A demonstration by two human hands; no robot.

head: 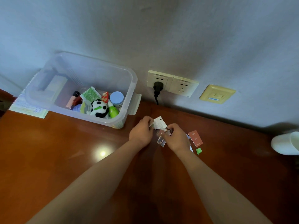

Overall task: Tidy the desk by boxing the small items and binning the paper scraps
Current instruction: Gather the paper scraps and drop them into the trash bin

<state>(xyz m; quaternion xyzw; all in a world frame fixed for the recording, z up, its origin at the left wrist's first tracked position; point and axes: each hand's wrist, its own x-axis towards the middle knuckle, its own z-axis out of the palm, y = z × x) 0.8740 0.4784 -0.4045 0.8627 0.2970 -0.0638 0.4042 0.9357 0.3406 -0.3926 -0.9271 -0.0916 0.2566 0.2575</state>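
Left hand: your left hand (141, 133) pinches the white tag (159, 122).
Right hand: your right hand (176, 138) has its fingers curled on the printed scraps (161, 132), apparently gripping them; the view is blurred.
Loose: the red card (195, 138) and green scrap (199, 150) lie on the desk (64, 151), just right of your hands.
Box: the clear box (130, 92) holds the small items.

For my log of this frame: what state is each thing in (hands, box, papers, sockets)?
Box: open, small items inside.
Left hand: holds white tag.
Right hand: pinches scraps.
Red card: flat on desk, untouched.
Green scrap: loose on desk.
Left socket: plug in.
Right socket: empty.
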